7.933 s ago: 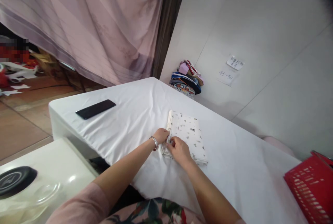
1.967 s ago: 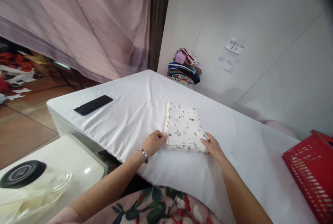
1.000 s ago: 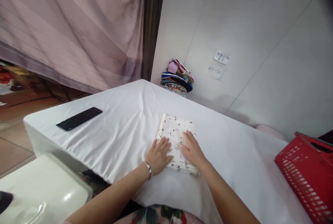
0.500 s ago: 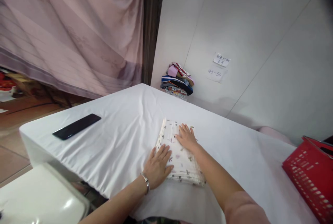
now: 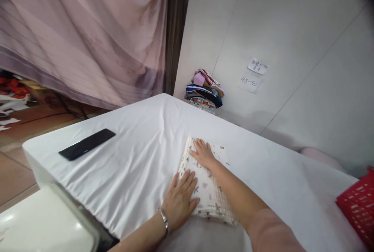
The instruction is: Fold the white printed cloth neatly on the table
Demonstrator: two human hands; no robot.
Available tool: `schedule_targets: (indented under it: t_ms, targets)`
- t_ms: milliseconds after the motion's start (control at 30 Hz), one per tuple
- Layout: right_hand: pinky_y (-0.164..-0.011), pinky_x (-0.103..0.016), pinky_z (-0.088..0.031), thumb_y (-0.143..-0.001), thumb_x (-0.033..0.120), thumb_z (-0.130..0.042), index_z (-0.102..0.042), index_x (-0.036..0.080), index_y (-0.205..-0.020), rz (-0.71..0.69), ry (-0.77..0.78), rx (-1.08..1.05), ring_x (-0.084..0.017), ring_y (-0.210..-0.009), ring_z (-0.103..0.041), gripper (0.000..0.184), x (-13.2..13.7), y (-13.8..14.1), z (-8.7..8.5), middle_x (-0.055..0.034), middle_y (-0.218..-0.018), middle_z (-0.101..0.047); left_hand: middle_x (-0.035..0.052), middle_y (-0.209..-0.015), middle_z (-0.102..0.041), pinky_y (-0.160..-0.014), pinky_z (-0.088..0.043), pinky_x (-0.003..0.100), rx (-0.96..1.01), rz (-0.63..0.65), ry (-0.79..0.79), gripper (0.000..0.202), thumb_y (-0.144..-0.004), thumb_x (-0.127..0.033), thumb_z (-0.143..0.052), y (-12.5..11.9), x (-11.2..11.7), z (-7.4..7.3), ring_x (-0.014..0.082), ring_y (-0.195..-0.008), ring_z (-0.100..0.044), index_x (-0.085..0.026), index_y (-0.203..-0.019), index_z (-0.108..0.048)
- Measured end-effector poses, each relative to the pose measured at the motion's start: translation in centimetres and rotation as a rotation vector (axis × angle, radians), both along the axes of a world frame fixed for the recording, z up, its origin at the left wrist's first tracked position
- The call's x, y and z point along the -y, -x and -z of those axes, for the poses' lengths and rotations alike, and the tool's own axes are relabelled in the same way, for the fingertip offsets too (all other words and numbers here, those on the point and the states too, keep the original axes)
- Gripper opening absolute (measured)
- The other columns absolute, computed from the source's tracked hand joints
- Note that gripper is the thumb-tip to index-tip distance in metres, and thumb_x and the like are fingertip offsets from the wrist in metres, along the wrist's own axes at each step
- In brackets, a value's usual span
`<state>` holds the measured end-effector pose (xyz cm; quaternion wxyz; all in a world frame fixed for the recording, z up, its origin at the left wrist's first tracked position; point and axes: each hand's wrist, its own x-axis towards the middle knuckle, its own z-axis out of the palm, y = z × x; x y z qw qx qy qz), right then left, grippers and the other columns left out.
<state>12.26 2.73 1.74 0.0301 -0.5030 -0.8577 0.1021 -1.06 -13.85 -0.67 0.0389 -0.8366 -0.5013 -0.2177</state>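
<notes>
A folded white cloth with small printed figures lies on the table's white cover. My left hand lies flat and open on the cloth's near left corner, a metal bracelet on its wrist. My right hand rests flat, fingers stretched out, on the cloth's far left part. The right forearm crosses over the cloth and hides its right side.
A black phone lies near the table's left edge. A pile of folded coloured clothes sits at the far corner against the wall, under paper notes. A red basket stands at the right. A pink curtain hangs behind.
My right hand has slid from the middle of the cloth toward its far end, still pressed flat. The left hand stays on the near corner. The view has shifted slightly.
</notes>
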Motion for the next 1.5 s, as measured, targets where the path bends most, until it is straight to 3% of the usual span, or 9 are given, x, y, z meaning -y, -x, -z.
schedule_targets:
  t_ms: [500,667,767,867,1000,1100,1200,1400,1500]
  targets:
    - [-0.107,-0.043,-0.001,-0.088,0.055,-0.022,-0.016,0.015,-0.141,-0.032,-0.006,-0.045,-0.020,-0.135,-0.008,0.066,-0.4,3.0,-0.1,-0.0083,-0.148,-0.015,0.0045,-0.136,-0.042,-0.105,-0.025,0.046,0.000,0.007,-0.040,0.051,-0.085,-0.044,-0.039,0.0,-0.6,0.8,0.0260,-0.127,-0.034,-0.023,-0.131,-0.042]
    - [-0.106,-0.045,-0.004,-0.087,0.057,-0.026,-0.018,0.019,-0.140,-0.047,0.057,-0.051,-0.021,-0.135,-0.006,0.066,-0.3,1.2,-0.8,-0.0077,-0.148,-0.013,0.0039,-0.135,-0.044,-0.104,-0.027,0.045,0.023,0.008,-0.076,0.049,-0.084,-0.043,-0.041,0.1,-0.7,1.0,0.0260,-0.126,-0.036,-0.024,-0.129,-0.045]
    - [-0.106,-0.046,-0.003,-0.085,0.049,-0.038,-0.024,0.019,-0.138,0.109,-0.026,-0.062,-0.023,-0.135,-0.006,0.063,-0.3,-2.4,-0.9,-0.0087,-0.148,-0.013,0.0042,-0.135,-0.044,-0.104,-0.027,0.045,0.040,0.012,-0.053,0.049,-0.084,-0.043,-0.041,0.1,-0.7,1.0,0.0258,-0.127,-0.035,-0.024,-0.129,-0.045]
    - [-0.107,-0.038,-0.012,-0.082,0.037,-0.045,-0.029,0.013,-0.136,0.410,-0.017,-0.108,-0.022,-0.135,-0.011,0.062,-0.3,-6.6,-0.6,-0.0118,-0.146,-0.018,0.0042,-0.135,-0.043,-0.103,-0.030,0.046,0.069,0.013,0.007,0.048,-0.084,-0.043,-0.041,0.0,-0.5,0.9,0.0257,-0.128,-0.034,-0.024,-0.128,-0.045]
    - [-0.101,-0.031,-0.029,-0.084,0.041,-0.038,-0.013,0.007,-0.140,0.647,0.058,-0.272,-0.020,-0.126,-0.036,0.070,0.1,-10.3,0.1,-0.0159,-0.139,-0.033,0.0061,-0.139,-0.038,-0.101,-0.034,0.043,0.200,-0.088,0.097,0.048,-0.085,-0.041,-0.039,0.1,-0.7,0.7,0.0234,-0.129,-0.031,-0.020,-0.128,-0.044]
    - [-0.095,-0.034,-0.036,-0.079,0.047,-0.043,-0.013,0.007,-0.141,0.733,0.122,-0.423,-0.023,-0.115,-0.048,0.079,0.4,-10.9,0.4,-0.0166,-0.127,-0.048,0.0101,-0.138,-0.039,-0.100,-0.037,0.038,0.352,-0.266,0.155,0.048,-0.086,-0.040,-0.037,0.6,-1.2,0.5,0.0217,-0.127,-0.034,-0.015,-0.127,-0.044]
    - [-0.093,-0.036,-0.038,-0.071,0.047,-0.055,-0.020,0.008,-0.139,0.761,0.160,-0.527,-0.025,-0.114,-0.049,0.085,0.5,-10.7,0.4,-0.0177,-0.125,-0.050,0.0124,-0.133,-0.045,-0.098,-0.038,0.037,0.404,-0.369,0.226,0.050,-0.083,-0.038,-0.042,1.2,-1.4,0.1,0.0224,-0.121,-0.043,-0.014,-0.127,-0.042]
    - [-0.081,-0.030,-0.047,-0.067,0.040,-0.062,-0.027,0.013,-0.136,0.778,0.192,-0.724,-0.021,-0.104,-0.056,0.083,0.7,-11.2,0.5,-0.0139,-0.124,-0.052,0.0147,-0.119,-0.054,-0.085,-0.044,0.034,0.397,-0.381,0.401,0.063,-0.074,-0.026,-0.050,0.9,-1.8,-0.5,0.0235,-0.106,-0.054,-0.013,-0.132,-0.030]
    - [-0.077,-0.029,-0.049,-0.068,0.037,-0.063,-0.027,0.013,-0.136,0.832,0.181,-0.856,-0.021,-0.100,-0.059,0.081,1.6,-12.6,0.5,-0.0140,-0.121,-0.055,0.0132,-0.116,-0.057,-0.085,-0.043,0.031,0.387,-0.335,0.468,0.067,-0.069,-0.018,-0.052,0.5,-3.9,-1.4,0.0213,-0.103,-0.056,-0.013,-0.132,-0.030]
